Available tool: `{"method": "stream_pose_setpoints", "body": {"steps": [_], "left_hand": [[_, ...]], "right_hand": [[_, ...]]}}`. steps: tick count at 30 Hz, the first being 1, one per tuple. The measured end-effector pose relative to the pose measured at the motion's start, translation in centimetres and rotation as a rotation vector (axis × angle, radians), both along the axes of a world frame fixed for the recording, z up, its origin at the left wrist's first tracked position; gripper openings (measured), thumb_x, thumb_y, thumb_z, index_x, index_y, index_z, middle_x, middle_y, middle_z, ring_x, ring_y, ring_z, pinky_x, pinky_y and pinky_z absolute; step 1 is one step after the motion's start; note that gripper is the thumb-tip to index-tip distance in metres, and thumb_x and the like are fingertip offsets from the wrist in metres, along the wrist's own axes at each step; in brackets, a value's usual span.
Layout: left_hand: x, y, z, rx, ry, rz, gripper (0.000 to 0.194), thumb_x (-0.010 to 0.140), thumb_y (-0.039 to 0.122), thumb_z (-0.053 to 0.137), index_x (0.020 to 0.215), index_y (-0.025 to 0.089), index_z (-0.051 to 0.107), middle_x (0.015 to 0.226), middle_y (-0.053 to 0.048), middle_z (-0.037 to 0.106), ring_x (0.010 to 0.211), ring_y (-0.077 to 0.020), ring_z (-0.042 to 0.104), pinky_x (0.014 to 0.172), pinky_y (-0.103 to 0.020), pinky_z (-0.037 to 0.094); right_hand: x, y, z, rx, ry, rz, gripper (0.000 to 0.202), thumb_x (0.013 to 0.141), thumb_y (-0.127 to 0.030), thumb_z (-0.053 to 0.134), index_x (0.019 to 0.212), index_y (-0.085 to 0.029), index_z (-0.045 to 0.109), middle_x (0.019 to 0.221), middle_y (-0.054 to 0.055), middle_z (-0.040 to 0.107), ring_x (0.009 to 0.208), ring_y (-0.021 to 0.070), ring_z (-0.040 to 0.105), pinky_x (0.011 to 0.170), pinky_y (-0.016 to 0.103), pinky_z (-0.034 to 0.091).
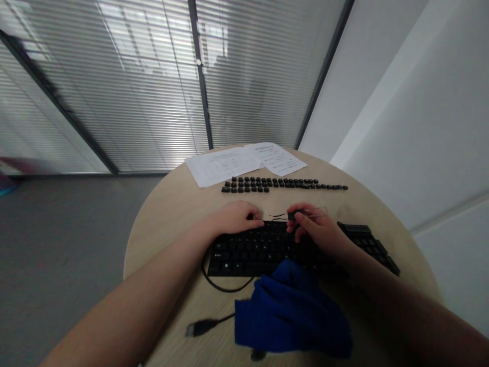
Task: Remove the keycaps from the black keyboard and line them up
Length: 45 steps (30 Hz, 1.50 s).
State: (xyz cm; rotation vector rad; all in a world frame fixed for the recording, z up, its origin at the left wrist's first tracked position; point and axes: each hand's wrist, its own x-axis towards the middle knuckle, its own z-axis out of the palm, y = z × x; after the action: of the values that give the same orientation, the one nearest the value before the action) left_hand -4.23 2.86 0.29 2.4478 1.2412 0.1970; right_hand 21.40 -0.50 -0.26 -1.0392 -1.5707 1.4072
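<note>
Head view, looking down on a round wooden table (pixel 168 204) that fills the lower middle of the frame. A black keyboard (pixel 260 250) lies across its centre, with its cable looping off the left end to a USB plug (pixel 195 328) near the bottom edge.

Left hand (pixel 237 218) rests on the upper edge of the keyboard, left of centre, its fingers curled down and drawn together against the top row; whether they grip anything cannot be told.

Right hand (pixel 319 229) sits just right of centre, over the same top edge. Its thumb and fingers are pinched around a small dark keycap puller (pixel 296 215), whose thin wire prongs point left toward the left hand, stopping just short of it.

Blue cloth (pixel 292 313) lies bunched in the lower middle, overlapping the near edge of the keyboard.

Loose black keycaps (pixel 282 184) are lined up in rows across the table beyond the hands, above centre. Two printed paper sheets (pixel 244 162) lie behind them at the far table edge, before a glass wall with slatted blinds (pixel 153 86).
</note>
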Motion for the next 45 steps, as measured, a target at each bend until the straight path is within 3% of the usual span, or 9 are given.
{"method": "stream_pose_setpoints", "body": {"steps": [4,7,16,37,41,45], "left_hand": [[-0.1,0.2,-0.3,-0.009,-0.023,-0.005,0.031,0.091,0.046,0.052,0.086,0.022,0.071,0.081,-0.002,0.070,0.073,-0.0170,0.058,0.066,-0.030,0.038],[-0.2,0.3,-0.4,-0.020,-0.029,0.004,0.031,0.091,0.047,0.052,0.086,0.022,0.071,0.081,-0.002,0.069,0.073,-0.0171,0.059,0.066,-0.030,0.038],[-0.2,0.3,-0.4,-0.025,-0.044,-0.003,0.032,0.092,0.046,0.052,0.086,0.022,0.071,0.079,-0.002,0.069,0.072,-0.0166,0.058,0.065,-0.030,0.038],[-0.1,0.2,-0.4,-0.015,-0.048,-0.009,0.030,0.092,0.044,0.053,0.083,0.021,0.070,0.077,-0.001,0.069,0.070,-0.0160,0.058,0.065,-0.029,0.039],[-0.1,0.1,-0.4,-0.016,-0.052,-0.007,0.031,0.091,0.045,0.052,0.083,0.021,0.071,0.077,-0.001,0.069,0.071,-0.0164,0.058,0.065,-0.029,0.039],[-0.1,0.3,-0.5,-0.022,-0.055,-0.010,0.032,0.092,0.045,0.052,0.085,0.021,0.071,0.081,-0.002,0.070,0.074,-0.0174,0.059,0.067,-0.030,0.040]], "right_hand": [[0.1,0.4,-1.3,0.067,0.013,-0.133,0.046,0.082,-0.066,0.064,0.083,-0.021,0.053,0.054,-0.004,0.057,0.041,0.0097,0.051,0.032,0.017,0.035],[0.0,0.3,-1.6,0.070,0.035,-0.127,0.048,0.084,-0.069,0.058,0.080,-0.022,0.050,0.049,-0.006,0.051,0.040,0.0091,0.047,0.033,0.016,0.030],[-0.2,-0.3,-1.9,0.115,-0.067,0.043,0.035,0.088,-0.055,0.057,0.080,-0.022,0.048,0.052,-0.006,0.051,0.045,0.0096,0.049,0.047,0.022,0.040],[0.0,0.3,-2.0,0.104,-0.275,0.158,0.031,0.095,-0.051,0.046,0.082,-0.022,0.045,0.051,-0.007,0.046,0.046,0.0102,0.043,0.048,0.023,0.031],[-0.1,-0.2,-1.4,0.169,-0.339,0.179,0.027,0.096,-0.046,0.045,0.084,-0.022,0.047,0.052,-0.007,0.047,0.047,0.0110,0.043,0.049,0.024,0.032],[-0.4,-1.0,-0.3,0.371,-0.475,0.182,0.019,0.093,-0.037,0.051,0.081,-0.022,0.052,0.058,-0.004,0.050,0.052,0.0127,0.046,0.054,0.026,0.033]]}}
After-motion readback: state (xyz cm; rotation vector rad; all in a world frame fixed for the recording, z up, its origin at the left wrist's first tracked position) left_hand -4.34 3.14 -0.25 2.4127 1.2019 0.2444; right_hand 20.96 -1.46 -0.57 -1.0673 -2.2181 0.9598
